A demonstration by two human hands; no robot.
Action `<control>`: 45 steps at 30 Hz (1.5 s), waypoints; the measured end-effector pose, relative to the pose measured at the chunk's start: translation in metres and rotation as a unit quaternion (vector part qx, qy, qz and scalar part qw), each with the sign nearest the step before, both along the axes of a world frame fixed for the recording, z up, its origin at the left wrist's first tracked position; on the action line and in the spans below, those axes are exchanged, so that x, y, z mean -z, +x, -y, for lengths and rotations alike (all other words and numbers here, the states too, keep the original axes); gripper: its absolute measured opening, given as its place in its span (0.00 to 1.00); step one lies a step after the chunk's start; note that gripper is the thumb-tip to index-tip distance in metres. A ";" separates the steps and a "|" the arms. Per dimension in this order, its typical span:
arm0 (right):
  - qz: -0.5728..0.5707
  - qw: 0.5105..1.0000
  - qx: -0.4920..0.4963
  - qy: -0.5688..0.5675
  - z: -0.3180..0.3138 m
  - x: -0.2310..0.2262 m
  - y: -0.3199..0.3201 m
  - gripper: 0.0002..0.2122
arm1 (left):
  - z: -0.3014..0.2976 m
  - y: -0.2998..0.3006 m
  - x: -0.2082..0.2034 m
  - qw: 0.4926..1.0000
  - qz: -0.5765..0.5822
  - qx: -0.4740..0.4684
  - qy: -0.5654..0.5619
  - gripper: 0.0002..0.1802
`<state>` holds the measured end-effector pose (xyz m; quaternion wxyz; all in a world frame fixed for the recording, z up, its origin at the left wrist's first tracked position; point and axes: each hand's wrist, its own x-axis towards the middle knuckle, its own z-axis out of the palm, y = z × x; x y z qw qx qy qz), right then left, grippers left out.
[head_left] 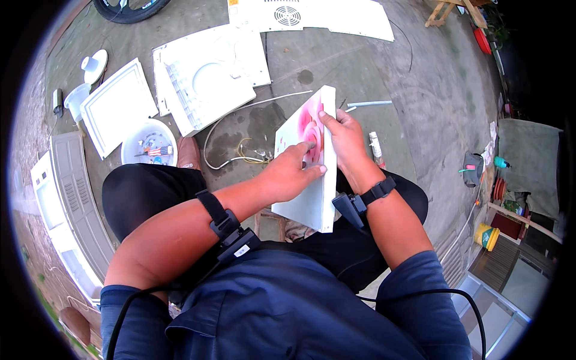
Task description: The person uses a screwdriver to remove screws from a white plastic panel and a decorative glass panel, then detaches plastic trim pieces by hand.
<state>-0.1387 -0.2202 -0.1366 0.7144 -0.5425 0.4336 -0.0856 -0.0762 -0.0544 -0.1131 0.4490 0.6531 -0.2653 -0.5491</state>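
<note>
A white rectangular panel with a pink flower print [292, 133] stands on edge in front of me, tilted so that its narrow side faces up. My left hand [291, 174] lies against the printed face, with the thumb at the panel's edge. From the other side my right hand [345, 139] grips the same panel, its thumb over the edge and its other fingers mostly hidden behind. Both wrists wear black straps with small devices. Under the panel, part of a wooden stool [268, 227] shows between my legs.
A white bowl of small parts and a screwdriver [150, 129] stands by my left shoe. Beyond lie a white appliance housing [204, 72], a white frame panel [119, 108] and a vented white panel [348, 18]. A pale hose [210, 135] curves across the floor. A whitish tube [376, 147] lies at right.
</note>
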 end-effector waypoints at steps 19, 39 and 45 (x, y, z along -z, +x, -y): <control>0.149 0.975 -0.161 0.034 0.000 -0.057 0.006 0.15 | 0.011 0.088 -0.030 0.829 0.516 -0.099 -0.190 0.34; 0.163 0.967 -0.194 0.029 -0.016 -0.086 0.014 0.20 | 0.012 0.109 -0.054 0.803 0.536 -0.091 -0.247 0.23; 0.164 0.968 -0.185 0.035 -0.023 -0.084 0.011 0.18 | 0.012 0.108 -0.053 0.802 0.537 -0.101 -0.242 0.19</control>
